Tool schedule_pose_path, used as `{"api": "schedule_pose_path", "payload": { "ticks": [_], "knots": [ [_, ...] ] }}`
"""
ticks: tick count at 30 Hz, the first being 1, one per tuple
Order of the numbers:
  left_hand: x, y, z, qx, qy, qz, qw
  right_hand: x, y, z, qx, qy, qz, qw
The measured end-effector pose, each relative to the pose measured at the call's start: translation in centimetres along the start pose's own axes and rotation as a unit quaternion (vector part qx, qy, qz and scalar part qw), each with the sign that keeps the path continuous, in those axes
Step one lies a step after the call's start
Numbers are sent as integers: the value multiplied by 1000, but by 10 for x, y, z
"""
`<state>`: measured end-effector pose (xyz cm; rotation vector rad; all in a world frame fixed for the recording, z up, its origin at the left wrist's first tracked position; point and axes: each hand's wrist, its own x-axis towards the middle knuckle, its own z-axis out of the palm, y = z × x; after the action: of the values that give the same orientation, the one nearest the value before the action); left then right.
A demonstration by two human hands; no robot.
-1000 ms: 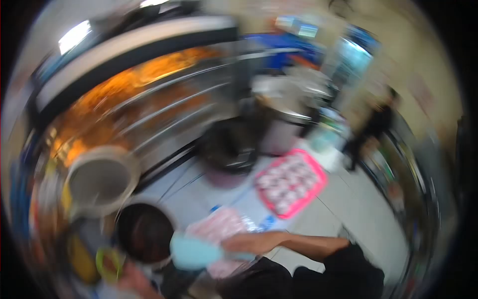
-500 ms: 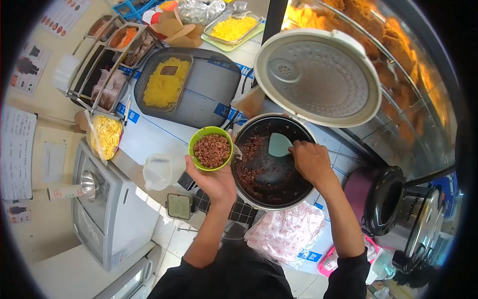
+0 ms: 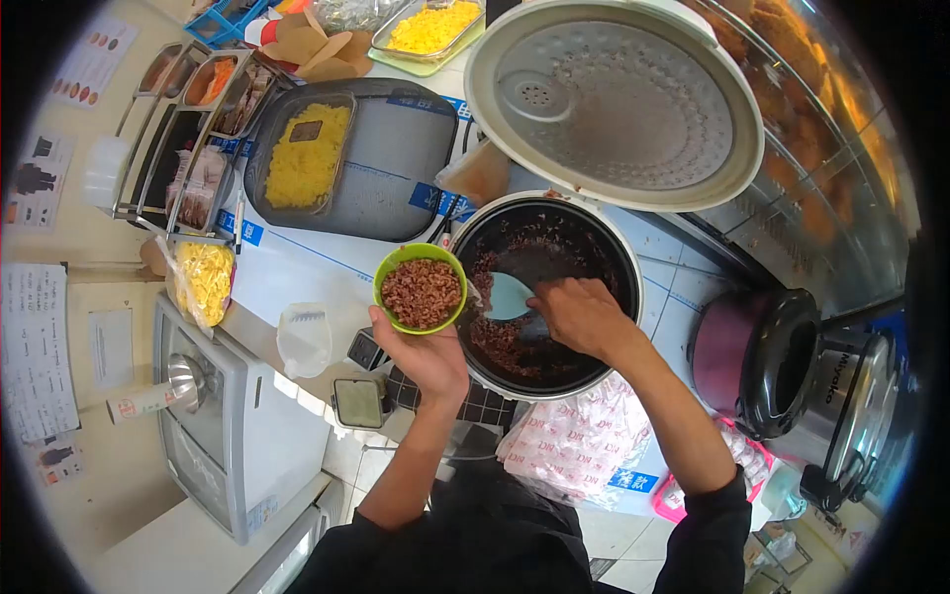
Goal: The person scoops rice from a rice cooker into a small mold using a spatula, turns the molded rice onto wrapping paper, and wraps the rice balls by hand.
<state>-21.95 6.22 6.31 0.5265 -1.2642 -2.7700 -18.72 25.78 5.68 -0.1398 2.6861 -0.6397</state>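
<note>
1. The left hand (image 3: 433,364) cups a round, smooth green bowl (image 3: 381,283) from below, thumb against its side; grainy reddish-brown rice (image 3: 423,292) fills it.
2. The right hand (image 3: 584,317) is closed around the handle of a pale blue-green paddle (image 3: 508,296), its flat, rounded blade pointing toward the left hand.
3. Under the right hand, and just right of the bowl, sits a deep round pot (image 3: 616,277) with a dark inner wall, more rice clinging to it in clumps.
4. Beyond the right hand stands the pot's raised oval lid (image 3: 633,109), dimpled and beaded with drops.
5. Beyond and left of the left hand lies a dark grey tray (image 3: 401,163) with rounded corners.
6. Nearer the body than the right hand, thin, crinkled printed bags (image 3: 569,445) lie piled.
</note>
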Motion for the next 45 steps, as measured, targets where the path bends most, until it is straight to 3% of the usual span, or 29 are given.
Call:
{"api": "schedule_pose_path", "payload": {
  "ticks": [6,9,11,15,17,20,23,27,29,31,33,35,39,45],
  "knots": [
    [-16,18,8,-36,-24,-24,999,-17,3,7,62,39,-38,997],
    [-18,30,12,-65,-32,-11,997,-20,7,-13,-16,48,-127,991],
    [-19,35,4,-40,-37,-8,998,-28,1,-28,-144,63,-194,968],
    [-17,36,-3,-32,-23,-2,999,-36,-5,-57,-211,98,-163,959],
    [-16,32,-7,-34,-21,8,999,-36,-8,-68,-202,-58,5,978],
    [-16,24,-11,-15,28,53,998,-25,1,-57,-176,-135,28,975],
    [-10,6,-23,14,26,81,996,-16,21,-33,-147,-73,-32,986],
    [-7,-8,-16,15,56,73,996,2,33,-8,-138,-73,-71,985],
    [-5,-16,-18,53,44,90,994,9,35,8,-120,47,-149,980],
    [-7,-22,-18,75,77,104,989,17,33,7,-107,-7,-143,984],
    [-13,-24,-13,60,49,98,992,26,24,-6,-96,-59,-138,984],
    [-15,-29,-8,73,85,147,983,30,20,-15,-56,-122,-121,984],
    [-16,-31,-5,83,113,147,979,29,22,-22,-15,-128,-144,981],
    [-14,-30,-9,92,102,167,976,25,37,-16,46,-34,-195,979]
  ]
}}
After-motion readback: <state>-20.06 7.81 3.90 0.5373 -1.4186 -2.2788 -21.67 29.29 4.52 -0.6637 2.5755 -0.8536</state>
